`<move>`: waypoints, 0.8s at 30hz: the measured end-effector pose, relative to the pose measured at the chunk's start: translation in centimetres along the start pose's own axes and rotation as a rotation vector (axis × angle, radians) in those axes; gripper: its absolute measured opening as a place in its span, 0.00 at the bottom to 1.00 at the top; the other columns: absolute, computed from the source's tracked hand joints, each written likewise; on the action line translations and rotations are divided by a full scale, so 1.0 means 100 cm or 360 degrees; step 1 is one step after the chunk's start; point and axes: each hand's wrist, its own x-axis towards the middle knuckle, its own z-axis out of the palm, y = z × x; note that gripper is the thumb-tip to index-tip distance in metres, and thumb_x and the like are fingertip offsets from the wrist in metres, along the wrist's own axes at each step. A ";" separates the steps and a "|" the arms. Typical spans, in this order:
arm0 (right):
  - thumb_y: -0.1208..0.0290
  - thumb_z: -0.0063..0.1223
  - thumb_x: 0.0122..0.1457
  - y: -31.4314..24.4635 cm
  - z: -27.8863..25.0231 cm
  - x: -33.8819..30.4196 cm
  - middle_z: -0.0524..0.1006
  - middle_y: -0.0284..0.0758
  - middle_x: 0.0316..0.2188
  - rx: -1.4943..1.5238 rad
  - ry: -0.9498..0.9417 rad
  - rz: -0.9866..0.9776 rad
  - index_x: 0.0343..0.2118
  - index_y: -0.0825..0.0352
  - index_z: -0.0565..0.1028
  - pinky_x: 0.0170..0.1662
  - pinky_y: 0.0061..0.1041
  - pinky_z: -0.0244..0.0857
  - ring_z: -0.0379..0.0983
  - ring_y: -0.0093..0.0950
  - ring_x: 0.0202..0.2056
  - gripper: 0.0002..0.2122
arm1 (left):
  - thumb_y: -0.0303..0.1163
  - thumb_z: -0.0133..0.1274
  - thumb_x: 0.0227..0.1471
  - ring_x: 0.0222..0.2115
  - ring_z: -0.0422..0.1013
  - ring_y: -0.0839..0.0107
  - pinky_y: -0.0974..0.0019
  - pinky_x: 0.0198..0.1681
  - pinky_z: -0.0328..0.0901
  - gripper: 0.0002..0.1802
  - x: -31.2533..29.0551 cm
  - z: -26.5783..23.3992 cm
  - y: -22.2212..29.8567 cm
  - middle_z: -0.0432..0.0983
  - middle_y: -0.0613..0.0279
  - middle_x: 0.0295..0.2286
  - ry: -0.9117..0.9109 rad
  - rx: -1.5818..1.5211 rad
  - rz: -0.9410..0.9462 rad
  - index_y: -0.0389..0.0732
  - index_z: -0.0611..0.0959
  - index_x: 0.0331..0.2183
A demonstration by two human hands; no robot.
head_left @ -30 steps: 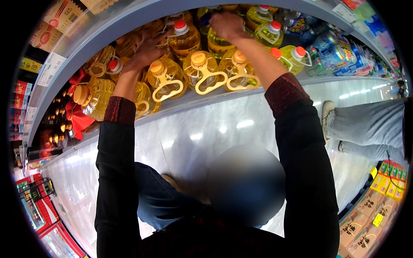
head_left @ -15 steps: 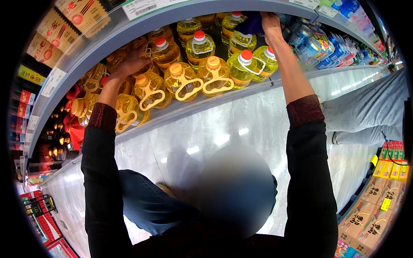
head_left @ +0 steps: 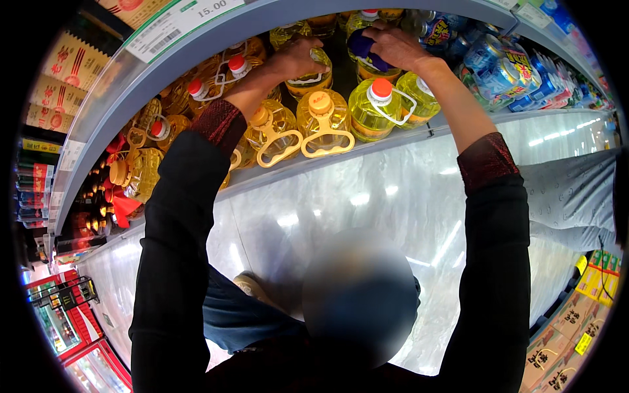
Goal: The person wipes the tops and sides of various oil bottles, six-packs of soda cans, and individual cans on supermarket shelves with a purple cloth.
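My left hand (head_left: 298,59) is over a large cooking-oil jug (head_left: 319,80) in the second row of the shelf. Its fingers close round the jug's top and hide the cap. My right hand (head_left: 401,47) grips a bunched dark purple cloth (head_left: 367,47), which lies against another oil jug (head_left: 379,72) just to the right. In the front row, below my hands, stand a jug with a yellow cap and looped yellow handle (head_left: 322,121) and a paler jug with a red cap and white handle (head_left: 373,112).
More oil jugs (head_left: 137,173) fill the shelf's left side. Wrapped blue drink cans (head_left: 488,62) stand at the right. A shelf edge with price labels (head_left: 183,26) arches above my hands. Another person's grey trouser legs (head_left: 570,187) are close at the right, near stacked cartons (head_left: 570,321).
My left hand has moved right from the left-hand jugs to a jug near the middle. My right hand has shifted slightly left and nearer with the cloth. The view has turned somewhat.
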 end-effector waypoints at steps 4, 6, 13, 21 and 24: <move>0.65 0.44 0.57 -0.023 -0.010 0.004 0.75 0.40 0.46 0.0087 0.0088 0.0383 0.48 0.56 0.74 0.49 0.38 0.67 0.72 0.41 0.47 0.16 | 0.45 0.66 0.39 0.55 0.64 0.55 0.58 0.56 0.60 0.40 -0.008 0.000 -0.006 0.68 0.46 0.52 0.0006 -0.0191 0.0089 0.46 0.71 0.54; 0.58 0.44 0.58 -0.031 0.003 0.015 0.77 0.43 0.43 0.0319 0.0160 0.0810 0.50 0.51 0.73 0.49 0.40 0.67 0.73 0.44 0.46 0.17 | 0.41 0.66 0.37 0.53 0.65 0.55 0.58 0.55 0.60 0.39 -0.013 -0.001 -0.005 0.69 0.46 0.51 -0.0010 -0.0221 0.0043 0.46 0.72 0.53; 0.64 0.43 0.61 0.150 0.100 0.023 0.76 0.45 0.45 -0.0253 0.0583 0.0522 0.50 0.54 0.72 0.47 0.43 0.68 0.74 0.47 0.43 0.15 | 0.35 0.63 0.37 0.53 0.65 0.55 0.58 0.54 0.60 0.39 0.013 -0.003 0.033 0.68 0.46 0.51 -0.0119 -0.0200 0.0093 0.48 0.70 0.55; 0.68 0.39 0.67 0.018 -0.056 -0.057 0.77 0.40 0.43 0.3152 0.0819 0.1114 0.48 0.71 0.69 0.46 0.33 0.72 0.76 0.32 0.42 0.14 | 0.35 0.62 0.38 0.53 0.64 0.53 0.57 0.55 0.60 0.40 -0.015 -0.018 -0.003 0.68 0.46 0.51 -0.0168 -0.0135 -0.0070 0.49 0.69 0.56; 0.70 0.43 0.63 -0.016 -0.062 -0.099 0.78 0.35 0.37 0.2372 0.0330 0.0613 0.48 0.71 0.69 0.43 0.23 0.71 0.75 0.22 0.36 0.14 | 0.35 0.62 0.40 0.54 0.62 0.54 0.57 0.56 0.59 0.39 -0.008 -0.011 0.007 0.65 0.48 0.53 -0.0160 -0.0113 0.0001 0.48 0.68 0.56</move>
